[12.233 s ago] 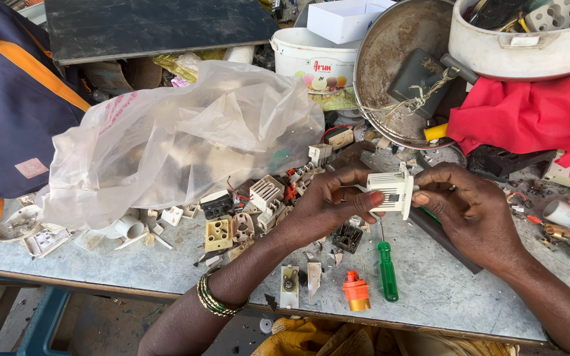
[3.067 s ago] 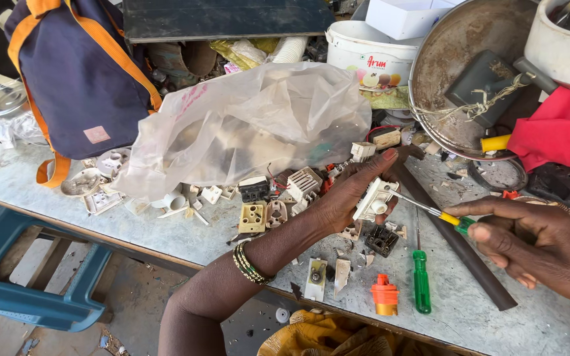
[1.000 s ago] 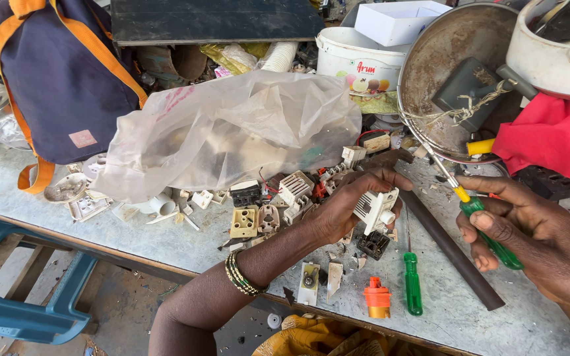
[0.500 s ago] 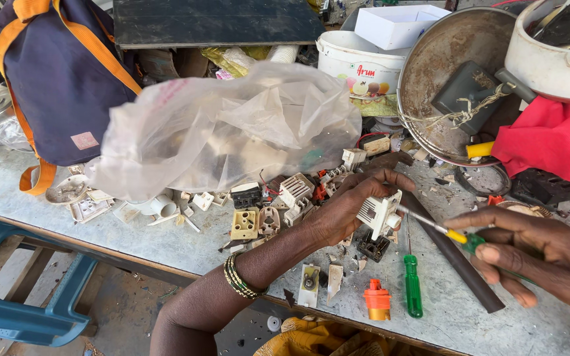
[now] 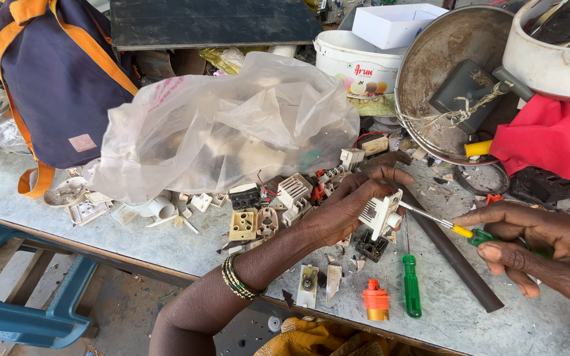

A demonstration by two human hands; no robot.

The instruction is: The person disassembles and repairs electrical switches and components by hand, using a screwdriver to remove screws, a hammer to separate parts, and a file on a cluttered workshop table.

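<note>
Two hands work on one white plastic socket part above a cluttered grey workbench.

The left hand is closed around the white plastic socket part and holds it just above the grey workbench. The right hand clamps its fingers on one thin screwdriver with a yellow and green handle, and the metal tip touches the socket part. One second screwdriver, all green, lies on the bench below, with one orange ribbed plug just beside it and one long dark metal bar near. One crumpled clear plastic bag lies behind, one navy backpack with orange straps stands at the left.
</note>
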